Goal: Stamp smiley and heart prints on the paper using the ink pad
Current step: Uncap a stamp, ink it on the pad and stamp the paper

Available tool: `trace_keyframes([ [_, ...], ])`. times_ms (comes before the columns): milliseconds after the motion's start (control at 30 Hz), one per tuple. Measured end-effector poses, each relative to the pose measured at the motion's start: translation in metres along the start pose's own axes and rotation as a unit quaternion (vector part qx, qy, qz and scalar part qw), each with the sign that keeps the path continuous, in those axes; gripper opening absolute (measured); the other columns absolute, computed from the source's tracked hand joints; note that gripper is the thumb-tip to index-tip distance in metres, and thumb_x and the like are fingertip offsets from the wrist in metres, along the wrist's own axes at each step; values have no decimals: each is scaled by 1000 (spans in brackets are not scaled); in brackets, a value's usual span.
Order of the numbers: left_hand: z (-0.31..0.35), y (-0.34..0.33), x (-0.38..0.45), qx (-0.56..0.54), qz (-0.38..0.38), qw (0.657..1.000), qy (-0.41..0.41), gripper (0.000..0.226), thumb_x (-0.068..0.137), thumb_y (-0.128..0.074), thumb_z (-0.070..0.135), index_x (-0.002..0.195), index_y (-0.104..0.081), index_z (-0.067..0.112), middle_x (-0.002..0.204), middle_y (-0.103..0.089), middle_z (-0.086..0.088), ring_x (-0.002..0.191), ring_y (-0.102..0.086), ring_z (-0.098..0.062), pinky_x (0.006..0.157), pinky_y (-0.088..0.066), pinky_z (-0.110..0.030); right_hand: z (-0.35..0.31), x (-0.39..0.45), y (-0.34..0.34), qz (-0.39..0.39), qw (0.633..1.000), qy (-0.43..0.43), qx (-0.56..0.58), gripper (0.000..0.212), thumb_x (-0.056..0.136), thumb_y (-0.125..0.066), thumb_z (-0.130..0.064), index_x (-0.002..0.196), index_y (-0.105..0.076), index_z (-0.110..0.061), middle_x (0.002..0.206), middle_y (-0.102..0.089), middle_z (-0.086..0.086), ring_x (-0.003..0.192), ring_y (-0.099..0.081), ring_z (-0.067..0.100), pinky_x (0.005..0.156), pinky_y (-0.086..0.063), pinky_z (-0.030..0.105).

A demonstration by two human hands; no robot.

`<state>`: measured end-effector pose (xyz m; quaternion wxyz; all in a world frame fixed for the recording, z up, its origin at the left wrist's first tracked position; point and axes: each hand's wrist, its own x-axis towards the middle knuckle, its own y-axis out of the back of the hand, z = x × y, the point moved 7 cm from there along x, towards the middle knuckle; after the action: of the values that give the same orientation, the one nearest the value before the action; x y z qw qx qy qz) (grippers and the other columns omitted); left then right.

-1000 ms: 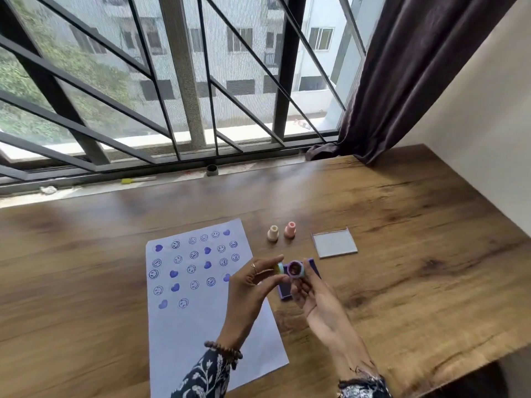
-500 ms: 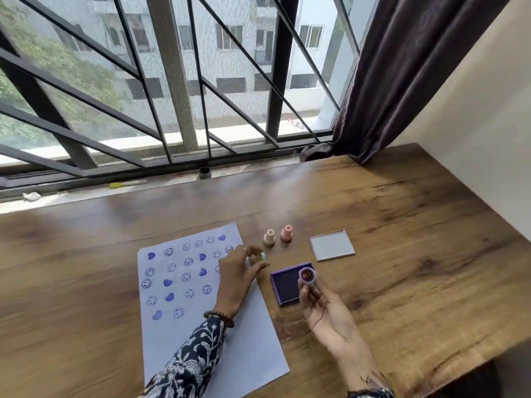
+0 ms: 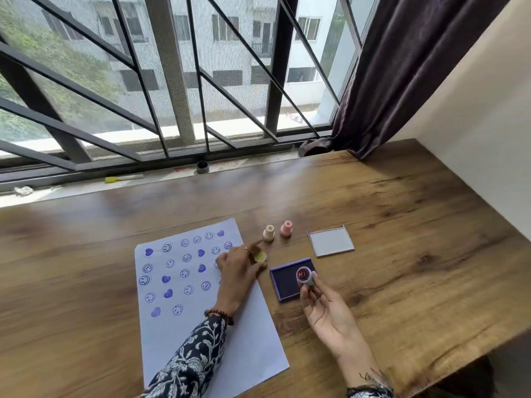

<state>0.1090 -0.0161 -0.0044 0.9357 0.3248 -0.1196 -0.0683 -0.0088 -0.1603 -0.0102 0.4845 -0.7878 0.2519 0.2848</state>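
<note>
Hands: right (image 3: pixel 323 307) grips stamp (image 3: pixel 304 275) over ink pad (image 3: pixel 283 278); left (image 3: pixel 238 271) pinches yellow cap (image 3: pixel 260 256).

A brown wooden bench (image 3: pixel 402 214) with dark grain stands under a window with black metal bars (image 3: pixel 161 81). A dark purple curtain (image 3: pixel 402 67) hangs at the right, and its end lies on the far edge of the bench. On the pale sill (image 3: pixel 71 191) behind that edge stand a small black round cap (image 3: pixel 202 167) and a yellow and white stick (image 3: pixel 123 178).
</note>
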Motion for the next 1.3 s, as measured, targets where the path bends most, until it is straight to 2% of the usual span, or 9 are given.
trace_keyframes([
  [267, 4, 6, -3, -12, 0, 1000, 10, 56, 72, -75, 26, 123, -52, 27, 109, -66, 2, 107, -54, -18, 71, -15, -29, -5, -1, 2, -2, 1000, 16, -21, 12, 69, -63, -5, 77, -70, 0, 76, -71, 14, 56, -67, 12, 50, -56, 18],
  [433, 11, 12, -27, 42, -25, 998, -50, 71, 60, -66, 61, 120, -56, 25, 118, -59, 2, 114, -48, -20, 91, -29, -45, -10, -1, 3, -6, 999, 21, -39, 16, 70, -63, -5, 84, -68, -1, 78, -72, 13, 60, -69, 13, 52, -57, 20],
  [533, 12, 4, -38, 88, -83, 990, -69, 88, 55, -59, 73, 128, -49, 24, 128, -51, 2, 122, -40, -19, 97, -23, -43, -8, 0, 2, -6, 999, 6, -34, 20, 71, -62, -4, 89, -66, 2, 83, -69, 16, 60, -68, 15, 53, -57, 20],
  [733, 18, -2, -42, 120, -75, 985, -96, 76, 63, -64, 67, 126, -50, 27, 132, -47, 1, 126, -25, -13, 97, -10, -36, -8, 1, -2, -15, 999, 5, -49, 24, 73, -60, -5, 96, -64, 2, 90, -66, 17, 67, -68, 19, 59, -59, 23],
  [867, 21, -2, -42, 118, -46, 987, -97, 63, 64, -70, 59, 116, -58, 25, 128, -52, -3, 123, -24, -13, 95, -10, -37, -17, -1, -4, 0, 985, 70, -159, 15, 78, -60, -4, 91, -67, -4, 85, -71, 10, 70, -70, 14, 60, -58, 20],
  [967, 19, -4, -44, 119, -46, 987, -93, 62, 65, -68, 60, 116, -58, 27, 130, -51, -3, 125, -23, -14, 96, -11, -38, -32, -6, -11, 47, 914, 174, -363, 15, 81, -64, -3, 92, -68, -11, 89, -72, 10, 80, -69, 17, 63, -57, 19],
  [1067, 18, -7, -46, 129, -58, 986, -88, 63, 65, -67, 62, 117, -57, 28, 130, -51, -1, 125, -23, -14, 94, -11, -37, -46, -15, -28, 125, 742, 305, -584, 14, 78, -70, -13, 91, -69, -20, 92, -69, 2, 83, -66, 10, 67, -53, 23],
  [1167, 18, -8, -46, 131, -67, 986, -81, 63, 67, -62, 65, 118, -54, 30, 131, -49, 1, 125, -23, -12, 93, -11, -36, -38, -21, -54, 116, 593, 385, -698, 17, 80, -69, -15, 97, -69, -17, 95, -68, 2, 80, -64, 10, 67, -47, 20],
  [1300, 17, -8, -46, 130, -74, 986, -76, 62, 66, -59, 65, 118, -52, 32, 132, -48, 3, 125, -24, -12, 92, -10, -34, -33, -23, -72, 106, 517, 367, -766, 18, 86, -63, -16, 103, -67, -16, 102, -67, 5, 88, -60, 18, 71, -52, 29],
])
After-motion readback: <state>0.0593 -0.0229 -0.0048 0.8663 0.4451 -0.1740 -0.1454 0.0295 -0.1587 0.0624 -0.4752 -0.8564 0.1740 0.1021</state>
